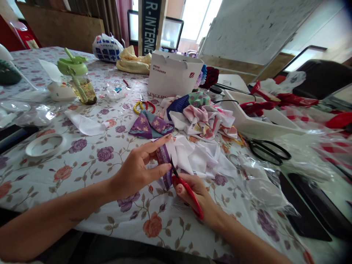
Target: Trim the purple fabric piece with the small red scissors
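Head view, clock read from the cut point, twelve directly away from us. Item one, purple-bordered cloth (164,167): between our two hands, its purple band running lengthwise roughly from eleven to five o'clock. Item two, our left hand (134,170): at nine o'clock, holding the cloth, thumb and forefinger parted along the band, the other fingers partly hidden. Item three, our right hand (199,192): at four o'clock, closed around red-handled scissors (194,201). Their dark blades point to eleven and meet the band's right-hand edge, at a slight slant to its length; we cannot tell whether the blades are parted. Left thumb: just beside the blade tips, nearer to them than the left forefinger.

Surroundings, all on our floral tablecloth (90,170): white fabric pieces (198,157) at two o'clock, just beside the cloth; folded purple floral fabric (151,124) at eleven; scissors with yellow and red handles (136,107) beyond it; heap of printed fabric (199,117) at one; black-handled scissors (261,153) near three; roll of white tape (30,151) well apart, near nine; white paper bag (173,75) at twelve, farthest of these.
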